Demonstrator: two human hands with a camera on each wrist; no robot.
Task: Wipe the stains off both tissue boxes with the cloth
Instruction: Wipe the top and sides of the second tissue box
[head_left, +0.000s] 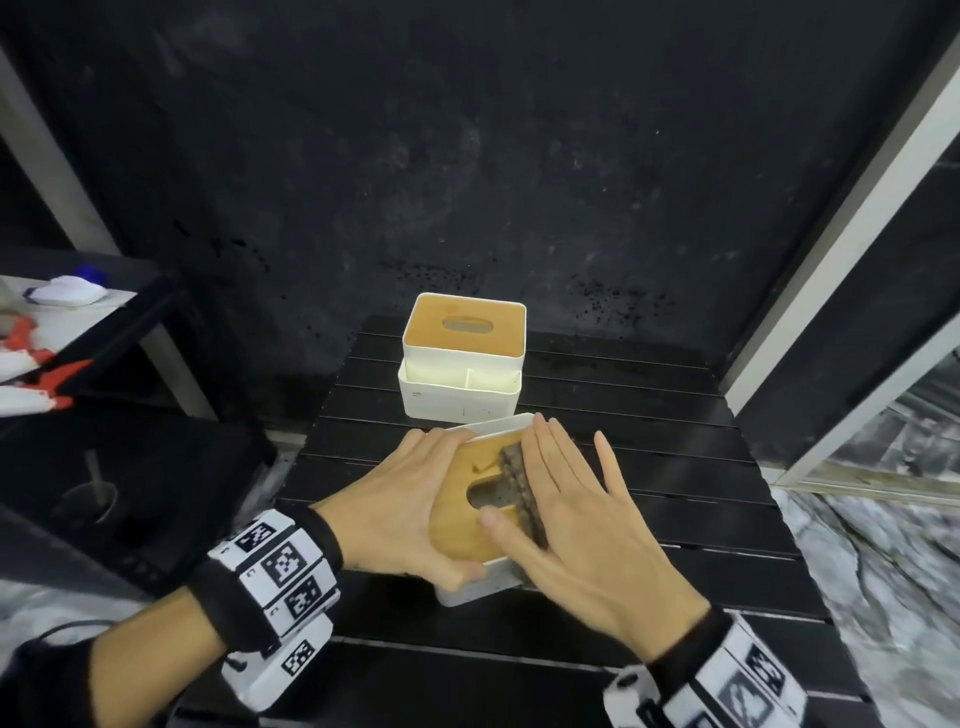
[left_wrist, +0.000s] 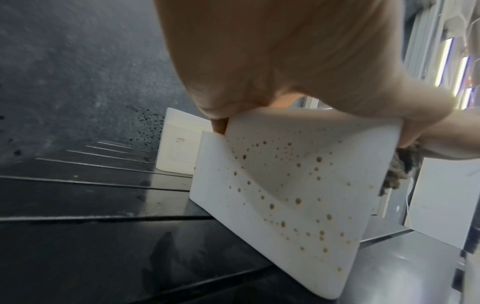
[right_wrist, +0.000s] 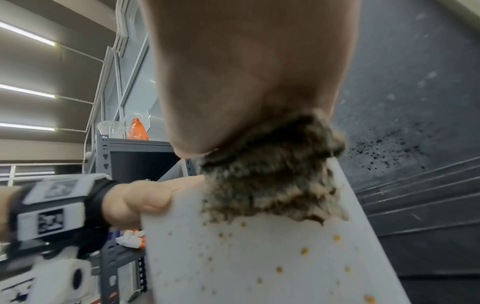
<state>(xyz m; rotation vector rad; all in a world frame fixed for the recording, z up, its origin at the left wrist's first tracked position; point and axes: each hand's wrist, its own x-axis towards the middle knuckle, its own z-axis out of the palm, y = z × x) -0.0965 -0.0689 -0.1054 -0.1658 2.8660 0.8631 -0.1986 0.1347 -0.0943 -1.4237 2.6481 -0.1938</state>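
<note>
Wood-lidded near tissue box (head_left: 467, 530) gripped by our left hand (head_left: 395, 514), brown-spotted wall below our fingertips, our right hand (head_left: 582, 519) flat-fingered pressing mottled cloth (head_left: 519, 488) on lid, second tissue box (head_left: 462, 358) beyond fingertips.

Black slatted desk (head_left: 675, 519), glossy. Dark wall (head_left: 467, 156) behind, black specks low down. Marbled floor (head_left: 883, 597) at right. Grey metal shelving (right_wrist: 124, 148) at left: orange bottle (right_wrist: 137, 130) and clear plastic cup (right_wrist: 110, 129) on top. White paper roll (right_wrist: 70, 275) lower left. Ceiling light strips (right_wrist: 28, 92) overhead.
</note>
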